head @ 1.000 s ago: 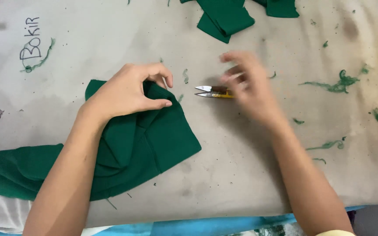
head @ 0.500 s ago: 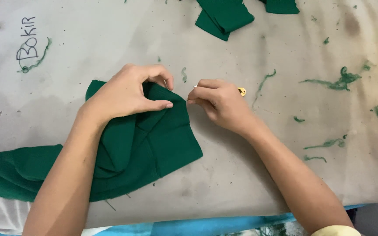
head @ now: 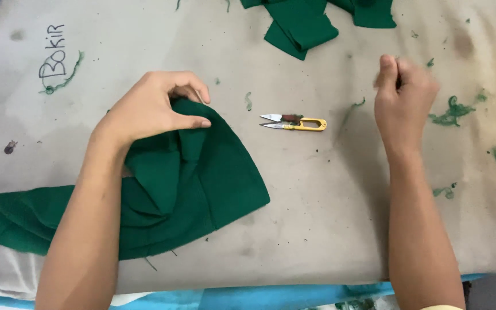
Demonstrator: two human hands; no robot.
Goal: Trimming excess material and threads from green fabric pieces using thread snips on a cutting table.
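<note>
**Left hand gripping folded green cloth; thread snips lying free beside it**

The left hand (head: 155, 109) rests on the upper edge of a piece of green cloth (head: 202, 178), thumb and curled fingers closed together on a bunched fold of it. The cloth is a soft, matte knit or woven fabric with a rounded outer edge to the right of the grip; below the grip it gathers into loose, overlapping folds, and a long flat strip of it runs off leftward under the forearm. A few loose threads hang from its lower edge.

Just to the right of the grip, apart from the cloth, lie the thread snips (head: 294, 121): small, with two short pointed metal blades aimed toward the left hand and a yellow looped handle behind them. Nothing touches them.

The right hand (head: 404, 95) hovers farther right, well apart from the snips, raised above the table and slightly blurred. Its fingers are drawn loosely together; whether they pinch anything cannot be told.

The table (head: 328, 218) has a pale, worn covering, mottled with grey stains and scattered green thread scraps (head: 452, 112), densest beyond the right hand. Above the snips, at the far edge, lies a stack of cut green pieces (head: 302, 26), flat and straight-edged.
</note>
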